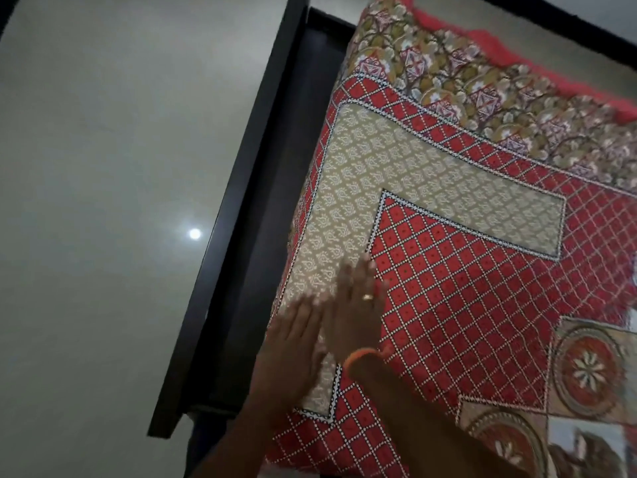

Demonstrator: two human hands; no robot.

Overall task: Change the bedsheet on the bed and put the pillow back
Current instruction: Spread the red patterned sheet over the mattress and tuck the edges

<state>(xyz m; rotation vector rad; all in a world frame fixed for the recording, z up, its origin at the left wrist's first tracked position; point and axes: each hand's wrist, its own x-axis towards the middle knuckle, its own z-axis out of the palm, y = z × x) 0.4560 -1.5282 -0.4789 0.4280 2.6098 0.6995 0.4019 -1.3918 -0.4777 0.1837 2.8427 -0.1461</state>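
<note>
A red and beige patterned bedsheet (465, 257) lies spread over the mattress, covering its corner and left edge. My left hand (293, 339) lies flat on the sheet near the left edge, fingers straight. My right hand (355, 305), with a ring and an orange wristband, rests flat on the sheet just beside it, fingers straight and blurred by motion. A red fringed cloth (517, 50) shows along the far edge of the bed. No pillow is in view.
The dark bed frame (255, 208) runs along the left side of the mattress, with a gap between frame and mattress. A glossy pale floor (103, 167) reflecting a ceiling light lies to the left.
</note>
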